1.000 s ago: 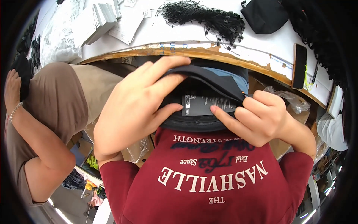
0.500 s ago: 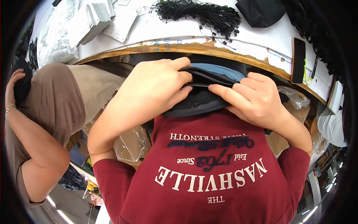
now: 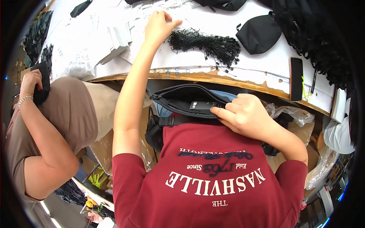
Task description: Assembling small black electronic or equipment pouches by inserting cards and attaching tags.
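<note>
While right hand (image 3: 247, 116) pinches the soft, light black pouch (image 3: 188, 99) at 3 o'clock; left hand (image 3: 161, 24), open-fingered, touches white paper sheets (image 3: 125, 34) at 12.

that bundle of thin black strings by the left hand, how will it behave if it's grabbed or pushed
Probably floppy: the bundle of thin black strings lies as a loose tangle with frayed ends spreading over the white-covered table. Likely light for its size, being thin strands only. If pushed by the left hand, it may spread or shed strands rather than slide as one piece, as a few already stray.

The scene is viewed steeply downward from head height, close over the red-shirted chest (image 3: 213, 182) and white table (image 3: 258, 72) edge.
</note>
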Tool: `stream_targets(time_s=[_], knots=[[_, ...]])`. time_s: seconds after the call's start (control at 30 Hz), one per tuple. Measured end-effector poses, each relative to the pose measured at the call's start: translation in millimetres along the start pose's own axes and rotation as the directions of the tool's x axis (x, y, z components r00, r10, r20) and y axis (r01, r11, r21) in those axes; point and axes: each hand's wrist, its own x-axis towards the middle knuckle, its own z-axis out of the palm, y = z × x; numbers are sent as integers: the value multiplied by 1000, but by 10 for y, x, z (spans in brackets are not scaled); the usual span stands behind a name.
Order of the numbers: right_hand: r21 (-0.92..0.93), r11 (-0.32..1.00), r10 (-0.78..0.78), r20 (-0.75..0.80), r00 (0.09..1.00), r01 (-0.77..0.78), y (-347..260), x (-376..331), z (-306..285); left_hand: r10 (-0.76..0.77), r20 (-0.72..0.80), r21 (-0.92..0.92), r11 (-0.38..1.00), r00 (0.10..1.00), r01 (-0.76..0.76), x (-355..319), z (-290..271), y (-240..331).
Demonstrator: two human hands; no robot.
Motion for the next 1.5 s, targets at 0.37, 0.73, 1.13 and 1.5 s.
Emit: stream_targets(time_s=[0.37,0.73,1.13,1.5], knots=[[-205,979,-55,-164,985,21,87,1,-249,340,-129,-581,735,931,-349,-1026,-1335,1107],[35,994,110,-390,914,-104,-3,380,-286,-162,259,-936,-286,952,206,-1691,-689,783],[800,575,588,-258,766,-171,-11,241,267,-320,287,-898,-417,903,138,-1484,-641,981],[358,888,376,-203,904,-288,325,657,-491,94,661,-685,-330,745,649,-1717,-591,899]])
